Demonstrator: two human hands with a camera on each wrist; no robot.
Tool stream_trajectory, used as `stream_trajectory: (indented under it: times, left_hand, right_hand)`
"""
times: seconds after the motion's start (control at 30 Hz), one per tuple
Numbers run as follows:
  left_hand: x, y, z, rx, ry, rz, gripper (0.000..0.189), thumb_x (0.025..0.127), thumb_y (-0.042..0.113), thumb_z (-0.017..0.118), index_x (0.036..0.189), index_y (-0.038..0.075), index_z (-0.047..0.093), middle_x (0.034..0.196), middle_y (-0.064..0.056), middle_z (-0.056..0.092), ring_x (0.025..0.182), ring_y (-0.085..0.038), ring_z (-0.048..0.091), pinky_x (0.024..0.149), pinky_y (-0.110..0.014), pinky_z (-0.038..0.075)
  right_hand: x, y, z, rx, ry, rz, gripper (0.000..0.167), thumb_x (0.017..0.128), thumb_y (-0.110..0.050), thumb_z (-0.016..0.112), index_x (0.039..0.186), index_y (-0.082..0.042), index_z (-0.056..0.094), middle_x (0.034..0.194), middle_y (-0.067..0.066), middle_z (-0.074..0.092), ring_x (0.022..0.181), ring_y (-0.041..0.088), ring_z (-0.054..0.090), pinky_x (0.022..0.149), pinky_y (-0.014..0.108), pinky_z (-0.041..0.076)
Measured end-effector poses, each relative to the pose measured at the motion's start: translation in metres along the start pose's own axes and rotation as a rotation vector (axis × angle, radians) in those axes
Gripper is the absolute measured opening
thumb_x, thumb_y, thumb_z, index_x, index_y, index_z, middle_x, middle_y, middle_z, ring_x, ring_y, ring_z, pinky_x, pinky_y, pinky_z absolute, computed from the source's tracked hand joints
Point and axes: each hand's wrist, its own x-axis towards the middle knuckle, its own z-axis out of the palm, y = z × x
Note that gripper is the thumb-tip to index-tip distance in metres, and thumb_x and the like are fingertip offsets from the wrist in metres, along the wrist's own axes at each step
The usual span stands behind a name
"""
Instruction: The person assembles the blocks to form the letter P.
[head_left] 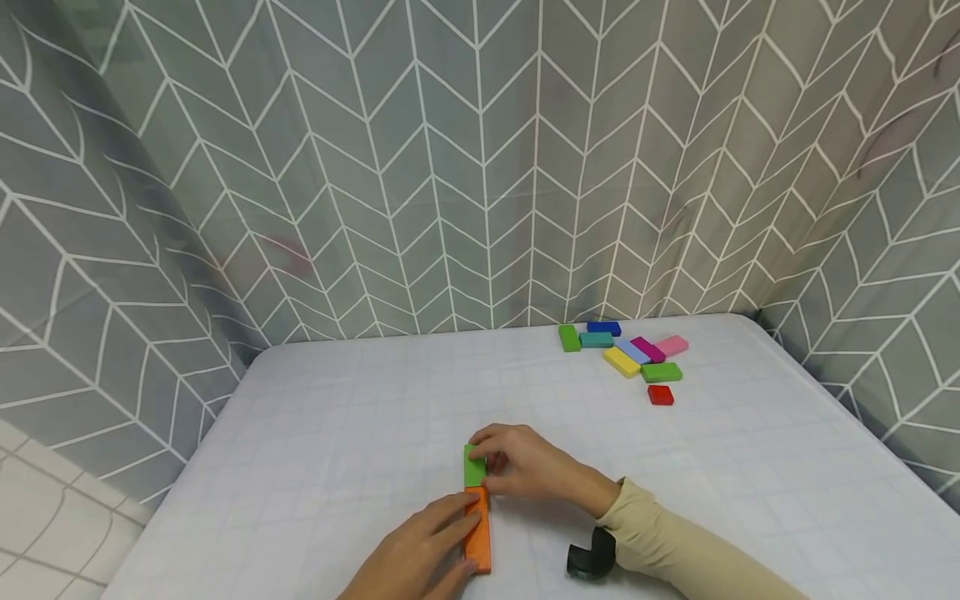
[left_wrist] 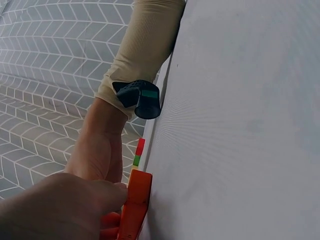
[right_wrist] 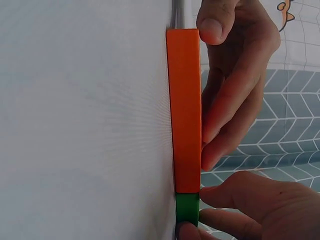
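Note:
An orange block [head_left: 479,546] lies lengthwise on the white-covered table, with a shorter green block [head_left: 473,473] end to end against its far end. My left hand [head_left: 416,546] comes from the near left; its fingertips rest on the orange block's top, and the thumb touches near its near end. My right hand [head_left: 532,462] reaches in from the right and pinches the green block between thumb and fingers. In the right wrist view the orange block [right_wrist: 186,110] meets the green block [right_wrist: 187,206], which fingers partly cover.
At the far right lie loose blocks: green [head_left: 569,338], teal [head_left: 596,340], blue [head_left: 603,328], yellow [head_left: 622,362], magenta [head_left: 648,349], pink [head_left: 672,345] and red [head_left: 661,395], among others. A black wrist device [head_left: 592,557] is at my right cuff. Patterned curtains [head_left: 480,167] surround the table.

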Motion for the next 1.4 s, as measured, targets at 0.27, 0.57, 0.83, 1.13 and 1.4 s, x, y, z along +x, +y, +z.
stream_trajectory:
  times: [0.27,0.57,0.83,1.13,1.4]
  left_hand:
    - [0.004,-0.002,0.002,-0.032,0.116,-0.109,0.050,0.103,0.029,0.068,0.147,0.008,0.059,0.158,-0.006,0.045,0.138,-0.021,0.050,0.102,-0.045,0.052]
    - [0.010,-0.006,0.009,0.037,0.087,-0.125,0.052,0.106,0.029,0.063,0.148,0.001,0.056,0.158,-0.007,0.047,0.141,-0.024,0.048,0.107,-0.045,0.049]
    - [0.010,-0.004,0.012,0.064,0.093,-0.120,0.051,0.106,0.031,0.062,0.147,0.001,0.058,0.158,-0.006,0.047,0.139,-0.022,0.050,0.106,-0.044,0.049]
    - [0.010,-0.001,0.010,0.031,0.039,-0.188,0.053,0.109,0.036,0.056,0.150,0.003,0.055,0.160,-0.003,0.043,0.142,-0.023,0.046,0.110,-0.047,0.046]
    - [0.009,-0.001,0.011,0.018,0.047,-0.175,0.052,0.108,0.035,0.056,0.149,0.002,0.055,0.160,-0.005,0.044,0.142,-0.025,0.046,0.111,-0.049,0.044]
  right_hand:
    - [-0.030,0.020,-0.042,-0.019,0.138,0.017,0.040,0.092,0.001,0.073,0.131,0.006,0.067,0.142,0.024,0.057,0.093,0.019,0.067,0.080,0.031,0.061]
    - [-0.098,0.095,-0.113,-0.296,0.357,0.335,0.035,0.092,-0.002,0.073,0.126,0.006,0.069,0.135,0.027,0.062,0.117,0.043,0.061,0.095,0.056,0.055]
    - [-0.128,0.126,-0.146,-0.417,0.418,0.670,0.057,0.096,-0.025,0.075,0.133,0.013,0.057,0.123,0.033,0.059,0.111,0.049,0.052,0.090,0.067,0.052]
    - [-0.118,0.130,-0.145,-0.488,0.438,0.793,0.061,0.091,-0.038,0.078,0.125,0.010,0.060,0.098,0.023,0.063,0.087,0.036,0.058,0.064,0.046,0.054]
    - [-0.103,0.105,-0.143,-0.471,0.549,0.663,0.049,0.087,-0.026,0.080,0.119,0.008,0.064,0.100,0.023,0.064,0.095,0.041,0.054,0.070,0.052,0.055]
